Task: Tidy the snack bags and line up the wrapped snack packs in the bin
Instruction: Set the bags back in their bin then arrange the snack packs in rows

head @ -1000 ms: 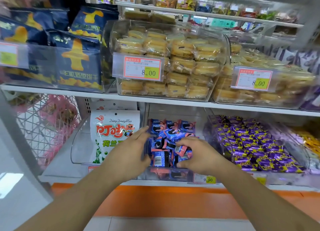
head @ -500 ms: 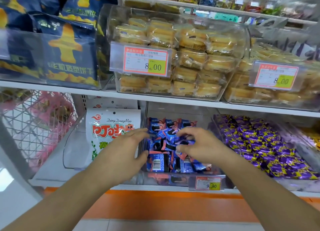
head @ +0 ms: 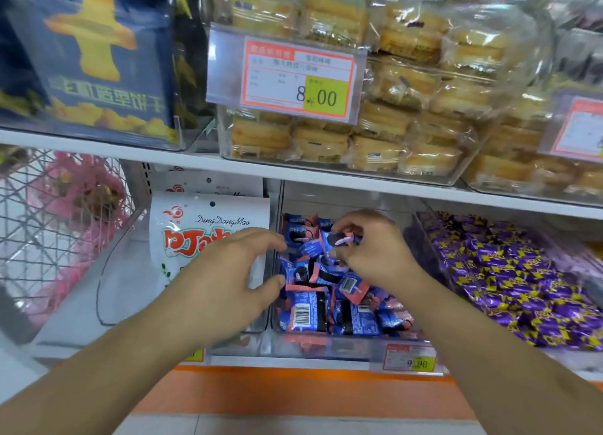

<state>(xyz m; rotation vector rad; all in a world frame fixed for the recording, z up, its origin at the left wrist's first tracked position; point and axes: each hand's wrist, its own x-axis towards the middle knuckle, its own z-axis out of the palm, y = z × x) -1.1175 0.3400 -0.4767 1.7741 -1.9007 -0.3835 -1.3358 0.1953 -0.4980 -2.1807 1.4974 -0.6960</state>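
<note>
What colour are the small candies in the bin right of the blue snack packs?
Purple wrappers with yellow markings, shown best in the head view.

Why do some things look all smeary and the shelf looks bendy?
Head view: the dark blue bags top left and the purple candies are smeared by motion blur, while the hands, left and right, look sharper; the wide lens curves the shelf edge; glare whitens the clear cake bin.
</note>
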